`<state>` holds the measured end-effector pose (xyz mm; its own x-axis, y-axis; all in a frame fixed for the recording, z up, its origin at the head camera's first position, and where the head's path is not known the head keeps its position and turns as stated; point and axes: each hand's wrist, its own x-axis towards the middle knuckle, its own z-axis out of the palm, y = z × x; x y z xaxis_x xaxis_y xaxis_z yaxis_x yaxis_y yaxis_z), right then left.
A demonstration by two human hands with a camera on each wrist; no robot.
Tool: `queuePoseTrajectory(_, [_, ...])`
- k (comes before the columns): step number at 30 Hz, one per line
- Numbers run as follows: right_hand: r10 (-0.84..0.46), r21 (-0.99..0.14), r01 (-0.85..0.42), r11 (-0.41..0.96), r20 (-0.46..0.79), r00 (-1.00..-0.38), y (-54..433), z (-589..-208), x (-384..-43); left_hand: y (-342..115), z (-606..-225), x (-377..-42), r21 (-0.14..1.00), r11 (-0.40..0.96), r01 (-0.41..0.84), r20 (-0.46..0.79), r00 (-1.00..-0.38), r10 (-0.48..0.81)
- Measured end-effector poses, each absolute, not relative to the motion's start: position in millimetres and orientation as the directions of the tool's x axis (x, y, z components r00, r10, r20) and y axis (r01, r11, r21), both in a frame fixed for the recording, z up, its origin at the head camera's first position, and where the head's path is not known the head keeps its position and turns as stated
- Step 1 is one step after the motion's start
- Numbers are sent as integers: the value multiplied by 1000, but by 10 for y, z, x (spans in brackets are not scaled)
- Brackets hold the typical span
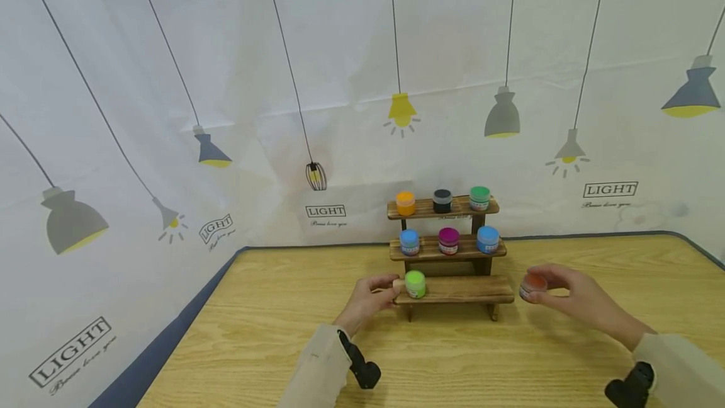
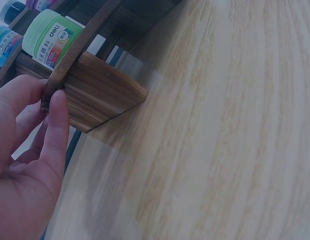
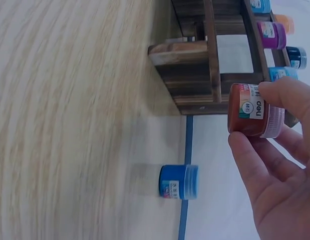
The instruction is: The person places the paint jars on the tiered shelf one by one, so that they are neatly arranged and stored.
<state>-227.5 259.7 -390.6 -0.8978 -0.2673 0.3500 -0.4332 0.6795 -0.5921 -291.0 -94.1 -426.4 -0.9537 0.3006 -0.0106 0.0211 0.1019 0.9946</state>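
Note:
A three-tier dark wooden stand (image 1: 464, 290) stands on the table before the wall. My left hand (image 1: 367, 300) pinches the left end of its lowest shelf between thumb and fingers, beside a light green paint jar (image 1: 415, 284). Right of the stand, my right hand (image 1: 580, 301) grips a reddish-brown paint jar (image 3: 247, 111) between thumb and fingers, above the table. The right wrist view shows this jar tipped sideways in frame, its label facing the camera. On the middle shelf sit a blue jar (image 1: 410, 242), a magenta jar (image 1: 449, 241) and another blue jar (image 1: 488, 240).
The top shelf bears an orange jar (image 1: 405, 203), a black jar (image 1: 442, 201) and a green jar (image 1: 479, 198). A separate blue jar (image 3: 175, 181) stands on the table, seen only in the right wrist view. Behind the wooden table (image 1: 272, 332) hangs a lamp-printed white cloth (image 1: 351, 30).

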Motion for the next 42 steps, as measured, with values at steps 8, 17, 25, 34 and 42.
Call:
queuePoseTrajectory(8, [-327, -584, -516, 627, 405, -854, 2444, -3848, -2271, -928, -4062, -2751, 994, 101, 28, -4, -950, 312])
queuePoseTrajectory(17, [-414, -579, -603, 549, 439, -798, 2232, -3869, -2334, -925, -4042, -2728, 995, 99, 25, -7, -953, 303])
queuePoseTrajectory(25, [-443, -620, -576, 533, 376, -814, 2040, -3855, -2383, -930, -4042, -2735, 995, 98, 18, -14, -950, 312])
queuePoseTrajectory(34, [-471, -653, -557, 513, 329, -819, 1870, -3872, -2473, -926, -4046, -2740, 994, 105, 26, -7, -952, 305])
queuePoseTrajectory(42, [-437, -645, -545, 536, 340, -833, 1760, -3891, -2530, -931, -4053, -2741, 994, 108, 24, -10, -953, 303])
